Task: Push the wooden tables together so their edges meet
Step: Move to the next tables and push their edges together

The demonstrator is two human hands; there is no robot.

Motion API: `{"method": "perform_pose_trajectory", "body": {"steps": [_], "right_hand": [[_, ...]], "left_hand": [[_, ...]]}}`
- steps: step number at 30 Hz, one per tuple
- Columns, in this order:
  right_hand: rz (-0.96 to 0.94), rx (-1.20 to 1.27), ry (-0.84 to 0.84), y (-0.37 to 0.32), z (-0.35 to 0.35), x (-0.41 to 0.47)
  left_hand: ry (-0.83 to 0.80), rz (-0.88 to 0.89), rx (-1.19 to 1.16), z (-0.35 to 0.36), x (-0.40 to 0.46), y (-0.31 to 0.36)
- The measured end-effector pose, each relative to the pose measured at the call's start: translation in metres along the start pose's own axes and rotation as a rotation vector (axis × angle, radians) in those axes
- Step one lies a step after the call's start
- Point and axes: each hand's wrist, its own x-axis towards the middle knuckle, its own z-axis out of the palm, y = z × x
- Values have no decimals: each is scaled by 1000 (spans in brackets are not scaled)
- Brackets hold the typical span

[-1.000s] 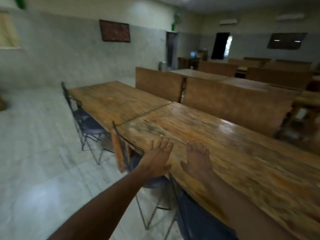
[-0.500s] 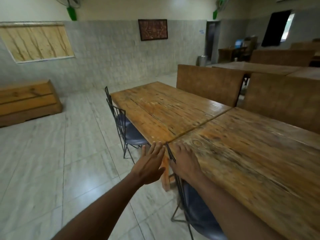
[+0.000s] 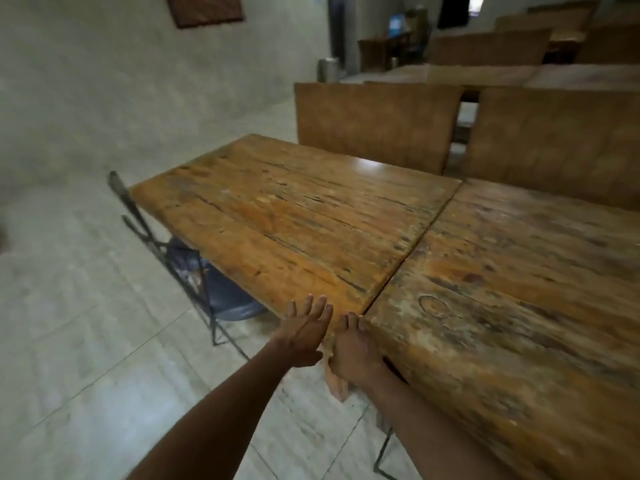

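At seam corner | left hand (image 3: pixel 304 336) fingers spread on left table (image 3: pixel 291 223) | right hand (image 3: pixel 355 351) curled over right table (image 3: pixel 512 289) edge

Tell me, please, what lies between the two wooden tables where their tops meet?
In the head view, only a thin dark seam runs between the left table and the right table; nothing else sits there.

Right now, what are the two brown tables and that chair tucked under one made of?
The left orange-brown plank table looks like solid wood with a glossy varnish: grain lines, cracks and a light glare show. The darker, worn right table seems to be wood too, its finish stained and duller. The thin black-framed chair looks like metal rod, with a bluish seat, maybe plastic.
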Motion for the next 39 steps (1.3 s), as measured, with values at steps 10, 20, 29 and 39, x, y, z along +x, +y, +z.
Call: {"method": "perform_pose_trajectory", "body": {"steps": [10, 20, 29, 39], "right_hand": [[530, 29, -81, -1, 61, 74], [501, -47, -32, 7, 73, 87], [564, -21, -80, 4, 70, 98], [586, 47, -115, 6, 53, 105]], "left_hand": [[-142, 430, 80, 68, 125, -49], [-77, 535, -52, 88, 155, -49], [-107, 484, -49, 77, 173, -39], [-163, 467, 16, 67, 172, -40]]}}
